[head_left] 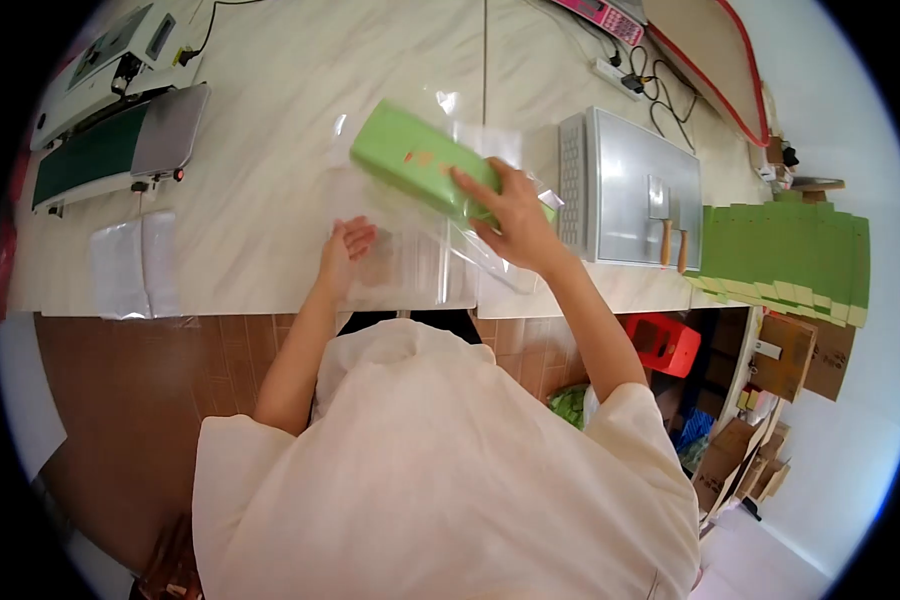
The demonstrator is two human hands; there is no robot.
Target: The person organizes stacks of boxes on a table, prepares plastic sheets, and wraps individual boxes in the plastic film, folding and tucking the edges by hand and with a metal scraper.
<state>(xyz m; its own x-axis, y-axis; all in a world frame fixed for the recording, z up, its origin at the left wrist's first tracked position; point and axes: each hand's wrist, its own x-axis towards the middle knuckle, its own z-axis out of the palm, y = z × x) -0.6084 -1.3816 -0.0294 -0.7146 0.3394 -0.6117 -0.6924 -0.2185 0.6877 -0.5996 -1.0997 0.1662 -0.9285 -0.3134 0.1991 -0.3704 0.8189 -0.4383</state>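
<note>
A long green box (415, 155) with small orange-red marks lies slantwise over the table, and clear plastic film (440, 105) shows around it. Whether the box is inside the film or only on it I cannot tell. My right hand (515, 215) is closed over the box's right end, thumb on the near side. To the left and nearer to me, my left hand (350, 243) is apart from the box, its fingers loosely stretched with nothing in them. Beside it, at the table's front edge, lie flat clear plastic bags (405, 265).
A metal case with wooden-handled tools (673, 245) stands at right, by stacked green cardboard pieces (780, 250). A machine with a green belt (95, 160) stands at left, with more clear bags (135, 265) before it. Cables and a power strip (618, 78) lie at back right.
</note>
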